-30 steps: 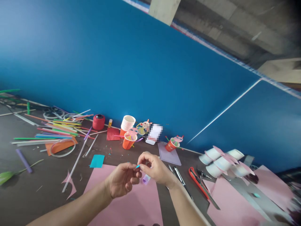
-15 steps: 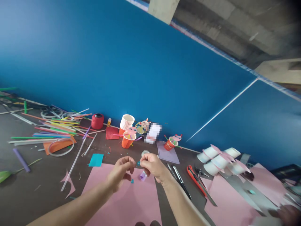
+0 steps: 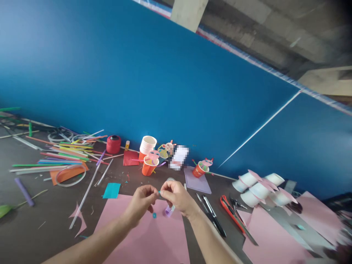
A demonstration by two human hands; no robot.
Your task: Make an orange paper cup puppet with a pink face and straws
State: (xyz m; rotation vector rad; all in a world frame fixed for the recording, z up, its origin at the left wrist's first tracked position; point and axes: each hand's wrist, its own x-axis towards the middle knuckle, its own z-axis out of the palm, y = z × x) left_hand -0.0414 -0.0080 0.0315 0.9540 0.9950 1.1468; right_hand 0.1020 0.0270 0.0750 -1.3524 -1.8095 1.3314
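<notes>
Over a pink paper sheet [image 3: 143,242], my left hand [image 3: 141,203] and my right hand [image 3: 177,198] meet with their fingertips pinched. A tiny teal paper piece [image 3: 159,193] shows between the two pinches, at the right fingertips and touching or very near the left ones. Below the hands, a second small teal scrap [image 3: 154,215] lies on the pink sheet. Beside it, under my right hand, is a small purple cylinder [image 3: 168,211], partly hidden. A teal paper square [image 3: 111,190] lies to the left of the sheet.
Coloured sticks [image 3: 66,152] are heaped at left, near a red thread spool [image 3: 113,144]. Paper cups [image 3: 150,167] with pink cut-out figures stand along the blue wall [image 3: 165,73]. Pens [image 3: 213,216], a red utility knife [image 3: 232,212] and stacked white cups [image 3: 258,189] lie at right.
My fingertips have come closer together around the tiny teal piece, the left hand moving slightly right. The view has shifted a little; the objects on the table stay in place.
</notes>
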